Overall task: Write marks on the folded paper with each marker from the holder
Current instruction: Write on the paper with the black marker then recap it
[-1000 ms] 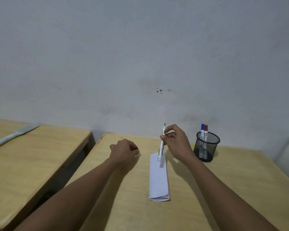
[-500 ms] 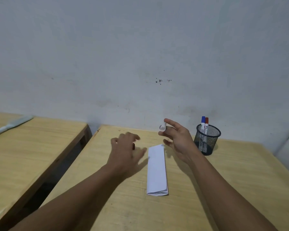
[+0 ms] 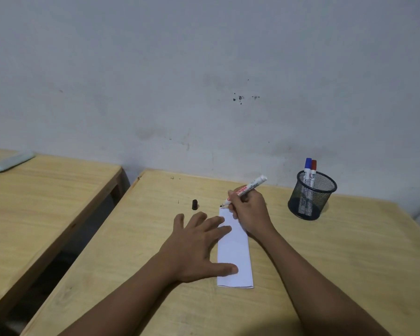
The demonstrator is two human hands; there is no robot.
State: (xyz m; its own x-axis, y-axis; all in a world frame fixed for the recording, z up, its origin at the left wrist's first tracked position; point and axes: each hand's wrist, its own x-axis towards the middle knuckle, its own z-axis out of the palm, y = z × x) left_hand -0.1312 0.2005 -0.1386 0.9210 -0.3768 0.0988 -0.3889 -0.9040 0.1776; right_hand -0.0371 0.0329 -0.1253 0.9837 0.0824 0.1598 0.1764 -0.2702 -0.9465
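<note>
The folded paper (image 3: 235, 253) lies on the wooden table (image 3: 337, 263), long and narrow, its folded end toward the person. The left hand (image 3: 199, 246) lies flat with the fingers spread wide; it holds nothing, but the thumb presses the paper near its close end and two fingertips rest on its left edge higher up. At about 1 o'clock from this hand, the right hand (image 3: 250, 214) is closed around a white marker (image 3: 246, 191) in a writing grip. The dark tip of the marker touches the far left corner of the paper, and its body leans away toward 2 o'clock. A black cap (image 3: 194, 204) stands alone on the table at 11 o'clock from the left hand, apart from it. Farther, at 2 o'clock from the paper, the black mesh holder (image 3: 312, 195) stands near the wall (image 3: 204, 69) with a blue marker (image 3: 308, 169) and a red marker (image 3: 313, 172) upright inside.
</note>
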